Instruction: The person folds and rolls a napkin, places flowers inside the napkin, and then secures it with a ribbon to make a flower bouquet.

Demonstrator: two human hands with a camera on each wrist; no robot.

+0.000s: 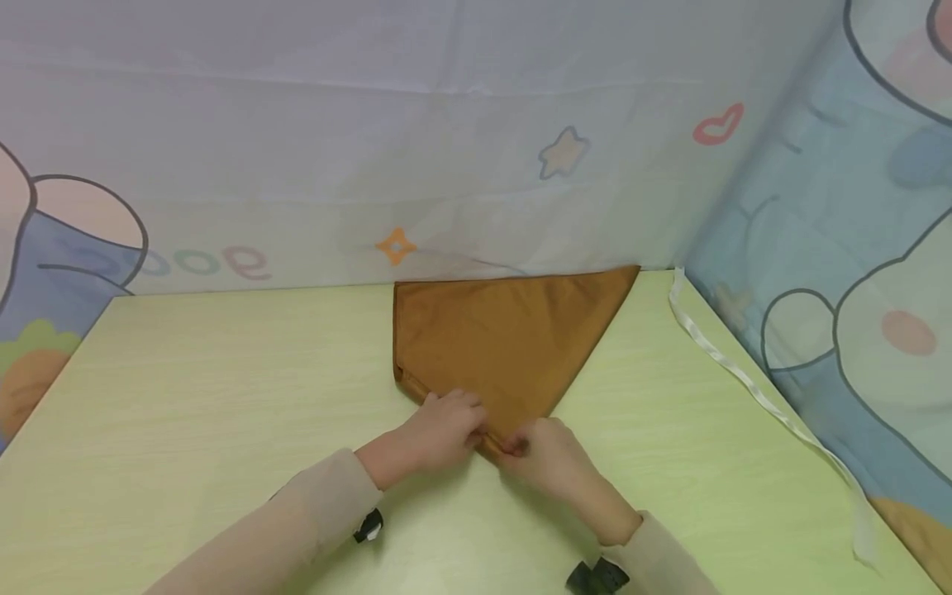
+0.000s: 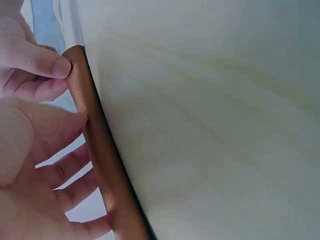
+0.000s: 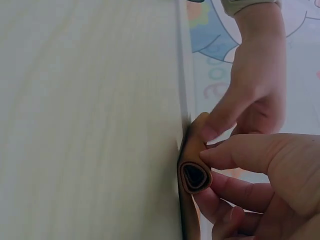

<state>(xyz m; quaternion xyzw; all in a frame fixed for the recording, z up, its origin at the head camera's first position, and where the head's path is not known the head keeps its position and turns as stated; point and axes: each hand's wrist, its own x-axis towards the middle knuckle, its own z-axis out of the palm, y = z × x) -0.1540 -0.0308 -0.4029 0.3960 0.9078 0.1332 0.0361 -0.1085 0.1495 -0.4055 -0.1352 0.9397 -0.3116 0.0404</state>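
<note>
A brown cloth (image 1: 491,339) lies on the table, its near-left edge turned into a narrow roll (image 2: 102,150). My left hand (image 1: 445,428) holds the middle part of this roll, its thumb on the near side and its fingers on the other. At the roll's near end, my right hand (image 1: 550,459) pinches the fabric between thumb and fingers. The right wrist view shows the coiled layers of the roll's end (image 3: 195,177) beside the right thumb (image 3: 227,152). Both hands sit close together along the roll.
The pale yellow-green table (image 1: 223,397) extends on both sides of the cloth. A white strap (image 1: 729,364) runs along its right side. Printed fabric walls (image 1: 297,149) stand behind and at the sides, and the cloth's far edge reaches the back wall.
</note>
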